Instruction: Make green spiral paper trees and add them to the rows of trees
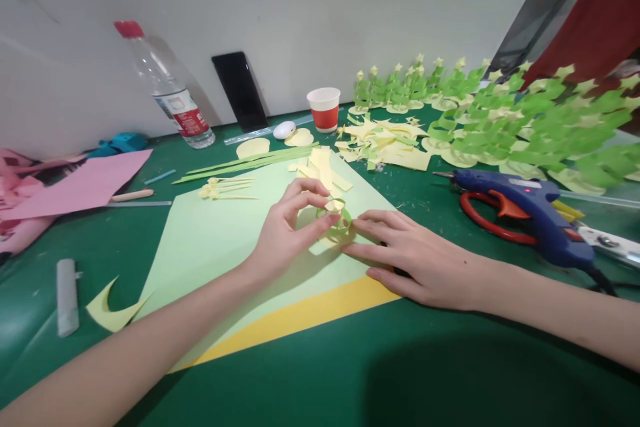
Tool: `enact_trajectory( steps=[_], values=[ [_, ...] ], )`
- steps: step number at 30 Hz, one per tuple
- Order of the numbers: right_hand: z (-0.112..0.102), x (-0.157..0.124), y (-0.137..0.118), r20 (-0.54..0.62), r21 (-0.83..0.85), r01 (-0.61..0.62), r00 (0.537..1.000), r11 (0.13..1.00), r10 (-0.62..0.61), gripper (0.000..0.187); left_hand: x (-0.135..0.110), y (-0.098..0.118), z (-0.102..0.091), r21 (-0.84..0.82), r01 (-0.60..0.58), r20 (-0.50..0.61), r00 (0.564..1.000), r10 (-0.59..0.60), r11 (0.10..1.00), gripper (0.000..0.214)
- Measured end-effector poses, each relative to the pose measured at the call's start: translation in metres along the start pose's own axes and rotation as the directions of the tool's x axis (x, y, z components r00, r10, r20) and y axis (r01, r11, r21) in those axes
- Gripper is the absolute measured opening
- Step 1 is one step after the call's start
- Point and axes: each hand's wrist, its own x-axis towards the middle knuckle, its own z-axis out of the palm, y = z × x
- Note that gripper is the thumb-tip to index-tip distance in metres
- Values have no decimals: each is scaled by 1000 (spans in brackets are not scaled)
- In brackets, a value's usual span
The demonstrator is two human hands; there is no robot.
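Note:
A small green paper spiral tree with a pale yellow top stands on a pale yellow paper base, over a light green sheet. My left hand curls round it, thumb and fingers closed on its upper part. The fingers partly hide it. My right hand lies low on the sheet, fingers stretched out and fingertips at the right side of the tree's base. Beyond my hands are yellow paper strips. Thin yellow pieces with star-like ends lie left of my left hand.
A blue glue gun and red-handled scissors lie at right, before many finished paper trees. Paper scraps, a paper cup, a phone and a bottle stand or lie along the wall. Pink paper is left.

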Motion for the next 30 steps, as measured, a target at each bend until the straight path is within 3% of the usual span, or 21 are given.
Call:
enact_trajectory(
  steps=[30],
  values=[
    [-2,0,-1,53,39,-33,998,999,31,36,0,-1,0,-8,-14,2,1000,14,1000,4]
  ],
)
